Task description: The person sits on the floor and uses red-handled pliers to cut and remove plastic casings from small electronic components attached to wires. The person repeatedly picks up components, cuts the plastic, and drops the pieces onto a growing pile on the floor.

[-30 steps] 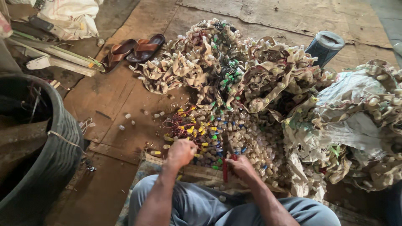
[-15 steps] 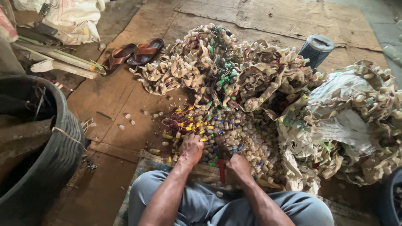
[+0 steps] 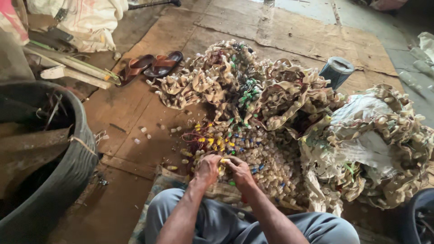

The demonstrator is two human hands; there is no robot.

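At the far left stands one large black tub (image 3: 58,180), round-walled and dull, with rusty metal strips inside. Beyond it lie pale wooden slats (image 3: 72,72) and a white woven sack (image 3: 86,18). Two brown sandals (image 3: 151,65) rest side by side on the worn brown cardboard floor covering (image 3: 122,113), where a few loose small caps are scattered.

In the middle, a tangled heap of beige, crumpled strips (image 3: 253,90) studded with small plastic caps spreads out; green, yellow and blue caps dot it. At its near edge, the left hand (image 3: 207,169) and the right hand (image 3: 239,171) meet just above the person's grey-trousered knees, both forearms angled inward. The fingers of both hands are curled narrow, pinching one small yellow piece (image 3: 224,161) between them.

Further right stands one grey cylindrical roll (image 3: 337,71), upright. A second heap of strips wrapped with white sheeting (image 3: 370,144) lies at the right.
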